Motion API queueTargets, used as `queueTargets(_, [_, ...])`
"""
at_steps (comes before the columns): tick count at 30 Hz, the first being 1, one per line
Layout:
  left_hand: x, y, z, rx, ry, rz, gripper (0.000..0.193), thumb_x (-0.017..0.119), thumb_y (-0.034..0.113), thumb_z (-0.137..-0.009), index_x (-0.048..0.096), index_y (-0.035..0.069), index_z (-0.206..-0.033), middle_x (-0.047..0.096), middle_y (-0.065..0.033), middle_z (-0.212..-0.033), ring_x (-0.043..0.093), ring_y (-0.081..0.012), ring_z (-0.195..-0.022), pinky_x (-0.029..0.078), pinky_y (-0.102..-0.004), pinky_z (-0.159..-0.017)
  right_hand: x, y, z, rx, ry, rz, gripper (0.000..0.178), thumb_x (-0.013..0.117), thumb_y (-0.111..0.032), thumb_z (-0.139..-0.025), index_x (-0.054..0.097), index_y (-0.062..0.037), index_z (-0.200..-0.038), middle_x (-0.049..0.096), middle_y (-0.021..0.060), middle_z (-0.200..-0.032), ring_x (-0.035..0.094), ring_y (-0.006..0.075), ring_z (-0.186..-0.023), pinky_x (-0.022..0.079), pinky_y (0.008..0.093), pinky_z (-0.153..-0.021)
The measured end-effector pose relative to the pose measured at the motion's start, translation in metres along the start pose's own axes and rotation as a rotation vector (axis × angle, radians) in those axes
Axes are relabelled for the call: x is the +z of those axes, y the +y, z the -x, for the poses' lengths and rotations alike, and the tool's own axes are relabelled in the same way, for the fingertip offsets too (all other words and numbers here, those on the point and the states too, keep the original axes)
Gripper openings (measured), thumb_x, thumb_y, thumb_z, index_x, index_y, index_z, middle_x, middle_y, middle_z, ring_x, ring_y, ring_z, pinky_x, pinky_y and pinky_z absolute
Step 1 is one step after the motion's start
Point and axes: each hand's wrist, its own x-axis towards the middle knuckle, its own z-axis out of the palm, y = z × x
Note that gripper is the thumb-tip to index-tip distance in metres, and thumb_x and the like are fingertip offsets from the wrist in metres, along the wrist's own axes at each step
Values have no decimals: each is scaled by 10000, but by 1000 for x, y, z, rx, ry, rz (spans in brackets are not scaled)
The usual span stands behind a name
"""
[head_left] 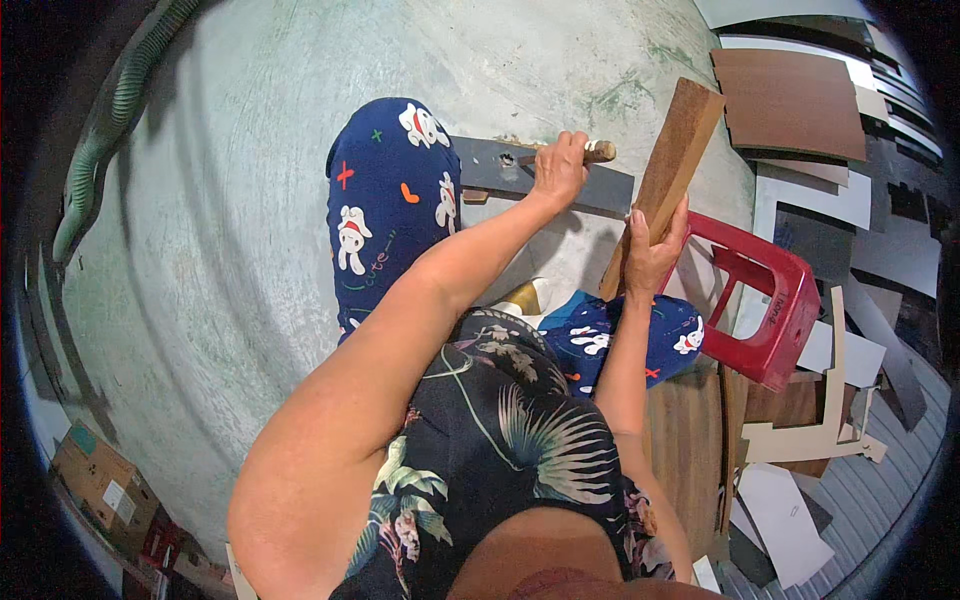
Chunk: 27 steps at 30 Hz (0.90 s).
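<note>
Brown, straight-edged wooden bar slanting up beside a dark grey board.
The right hand wraps the bar's lower part, thumb against 1 face; the left hand is curled round a rounded wooden tool handle over the flat board, near 1 ragged hole. Right of them are a glossy red plastic stool and, farther out, layered brown sheets.

At one o'clock, my left hand grips a wooden-handled tool over a grey board; at two, my right hand holds a wooden block.
</note>
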Motion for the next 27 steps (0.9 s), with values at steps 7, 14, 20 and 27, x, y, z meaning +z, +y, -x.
queueTargets(7, [-1, 0, -2, -88, -99, 28, 395, 723, 67, -718, 522, 108, -1055, 586, -141, -976, 630, -395, -845, 499, -498, -730, -1, 4, -1, 82, -18, -46, 743, 730, -175, -795, 388, 41, -1418, 508, 210, -1352, 491, 297, -1246, 363, 381, -1063])
queueTargets(14, [-3, -1, -1, -79, -97, 17, 395, 724, 72, -720, 516, 100, -1054, 584, -150, -974, 629, -397, -848, 496, -497, -728, 1, 7, 0, 91, -19, -72, 739, 725, -172, -803, 380, 56, -1415, 524, 209, -1324, 504, 299, -1231, 371, 382, -1054])
queueTargets(20, [-3, -1, -3, -76, -93, 30, 399, 727, 76, -718, 517, 98, -1057, 588, -154, -978, 629, -402, -864, 500, -496, -735, 1, 9, 2, 172, -16, -209, 719, 714, -171, -815, 385, 35, -1420, 549, 179, -1297, 542, 276, -1178, 413, 373, -1007])
queueTargets(27, [-2, -1, -3, 9, -34, 15, 321, 685, 25, -704, 528, 75, -979, 578, -161, -915, 637, -386, -776, 512, -486, -685, 9, 19, 0, 187, -198, -98, 665, 701, -173, -833, 420, 49, -1393, 575, 174, -1251, 559, 258, -1140, 423, 346, -988])
